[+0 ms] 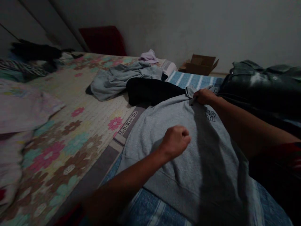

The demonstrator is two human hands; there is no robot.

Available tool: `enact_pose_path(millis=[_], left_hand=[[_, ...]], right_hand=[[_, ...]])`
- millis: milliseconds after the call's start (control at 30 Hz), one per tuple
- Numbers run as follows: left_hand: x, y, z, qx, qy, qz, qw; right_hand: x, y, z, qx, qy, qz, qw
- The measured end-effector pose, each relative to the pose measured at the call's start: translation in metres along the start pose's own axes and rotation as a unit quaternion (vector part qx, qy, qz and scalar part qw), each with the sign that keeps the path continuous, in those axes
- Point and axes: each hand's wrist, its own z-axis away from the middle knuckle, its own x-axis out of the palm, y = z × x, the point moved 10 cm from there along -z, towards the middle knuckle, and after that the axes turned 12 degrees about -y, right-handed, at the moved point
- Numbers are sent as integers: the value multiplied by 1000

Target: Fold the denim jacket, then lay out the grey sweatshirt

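Observation:
A light grey sweatshirt (164, 122) with a dark NY-style logo lies spread in front of me, one black sleeve (152, 91) stretching out to the left. At its collar, my right hand (205, 96) is closed on the fabric. My left hand (176, 141) is curled into a fist over the middle of the sweatshirt, and no cloth shows between its fingers. Whether that fist touches the fabric I cannot tell. Beneath the sweatshirt is a blue and white striped cloth (152, 207).
Another grey garment (124, 78) lies crumpled behind the black sleeve, near a small lilac cloth (148, 57). Dark folded jeans (263, 81) are piled at right. An open cardboard box (199, 64) stands by the wall. Pale pink clothing (23, 106) covers the left of the floral mat (77, 138).

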Motion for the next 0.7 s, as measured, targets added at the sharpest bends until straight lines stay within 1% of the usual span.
enact_pose_path(millis=[67, 133, 233, 300, 367, 467, 567, 633, 700], left_hand=[[11, -8, 52, -35, -24, 25, 999], [17, -24, 94, -98, -17, 46, 994], [32, -46, 136, -183, -19, 102, 978], [44, -58, 154, -229, -22, 142, 963], [52, -68, 169, -274, -9, 182, 944], [59, -83, 190, -318, 43, 241, 916], [64, -96, 206, -327, 100, 316, 885], [73, -100, 212, -325, 115, 397, 850], [86, -98, 214, -326, 97, 482, 807]], right_hand=[[0, 1, 2, 3, 13, 0, 1000], [0, 2, 5, 7, 25, -1, 1000], [-1, 4, 9, 16, 40, -11, 999], [0, 5, 12, 19, 48, -21, 998], [0, 5, 15, 18, 53, -31, 998], [1, 4, 18, 10, 58, -45, 997], [2, 4, 20, 9, 60, -55, 997], [3, 5, 19, 12, 61, -60, 996], [4, 7, 19, 15, 62, -62, 996]])
